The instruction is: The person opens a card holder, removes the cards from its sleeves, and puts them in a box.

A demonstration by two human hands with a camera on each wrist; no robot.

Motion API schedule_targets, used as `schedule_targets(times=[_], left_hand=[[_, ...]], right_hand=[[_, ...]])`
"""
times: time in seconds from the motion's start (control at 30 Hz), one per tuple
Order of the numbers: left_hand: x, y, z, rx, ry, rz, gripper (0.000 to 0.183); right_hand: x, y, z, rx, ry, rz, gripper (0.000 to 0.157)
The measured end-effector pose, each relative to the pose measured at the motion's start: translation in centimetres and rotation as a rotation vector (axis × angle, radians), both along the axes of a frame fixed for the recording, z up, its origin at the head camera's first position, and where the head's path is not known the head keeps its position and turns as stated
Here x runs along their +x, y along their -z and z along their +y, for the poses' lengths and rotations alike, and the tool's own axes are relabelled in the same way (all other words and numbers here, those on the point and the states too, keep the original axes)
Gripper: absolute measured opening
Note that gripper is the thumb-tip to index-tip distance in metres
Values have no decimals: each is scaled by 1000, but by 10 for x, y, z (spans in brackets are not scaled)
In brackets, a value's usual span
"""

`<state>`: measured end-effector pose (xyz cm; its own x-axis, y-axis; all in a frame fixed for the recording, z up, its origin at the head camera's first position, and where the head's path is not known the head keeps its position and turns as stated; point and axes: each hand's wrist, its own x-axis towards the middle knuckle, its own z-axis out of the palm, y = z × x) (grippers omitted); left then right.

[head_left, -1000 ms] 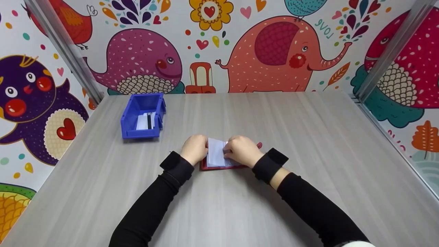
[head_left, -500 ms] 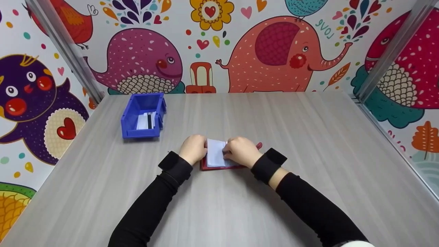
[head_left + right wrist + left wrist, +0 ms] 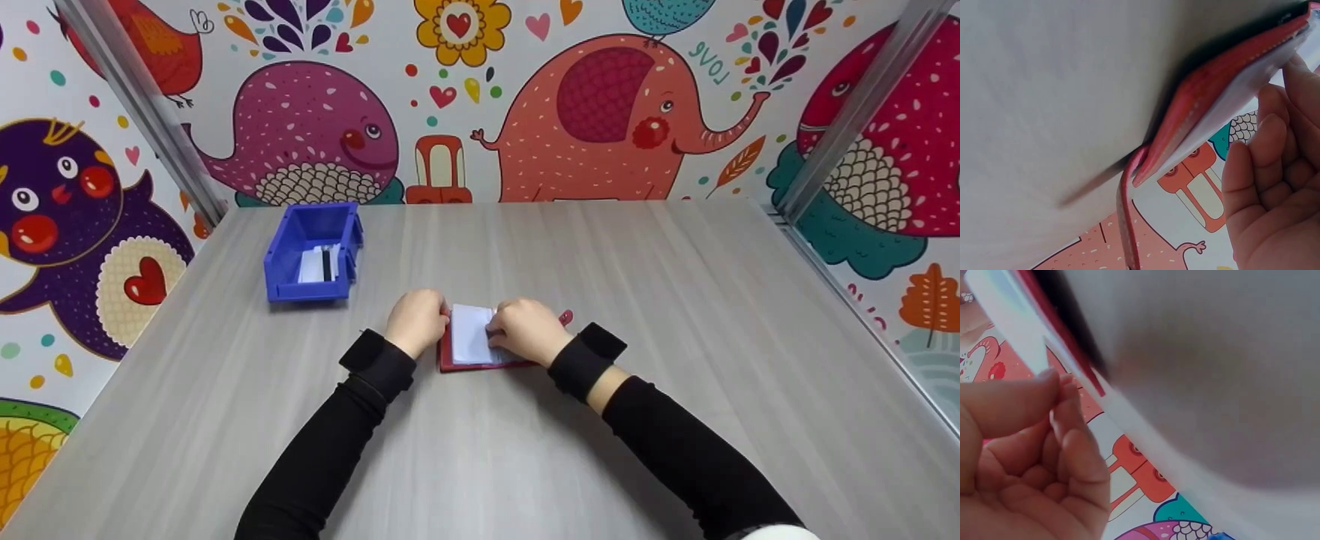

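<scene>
A red card holder with translucent plastic sleeves lies opened out on the table, and its pale left sleeve page faces up. My left hand is at the holder's left edge. In the left wrist view, its thumb and forefinger pinch at the corner of the pale page. My right hand covers the right half of the holder. Its thumb and forefinger grip the inner sleeves, seen edge-on in the right wrist view beside the red cover. A red strap sticks out from the holder's right side.
A blue bin stands at the back left of the table, holding white cards, one with a black stripe. Printed cartoon walls and metal posts border the wooden table.
My left hand has shifted slightly left and away from the middle, baring more of the red left edge. The pale page has shifted slightly left and lies flatter. My right hand has barely moved.
</scene>
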<state>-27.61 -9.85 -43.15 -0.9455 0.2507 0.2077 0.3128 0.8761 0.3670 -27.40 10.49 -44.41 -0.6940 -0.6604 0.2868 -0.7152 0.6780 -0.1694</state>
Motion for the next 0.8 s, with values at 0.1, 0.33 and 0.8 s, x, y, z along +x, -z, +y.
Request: schedule_targets(times=[0.1,0.33,0.8], left_hand=[[0,-3,1,25,6,27,5],[0,-7,5,65,12,63,5],[4,-7,9,61,44,42,5]], right_hand=[[0,0,0,-1,1,-1,16],[0,0,0,-7,2,0,15],[1,-1,1,-9,-28,25,14]])
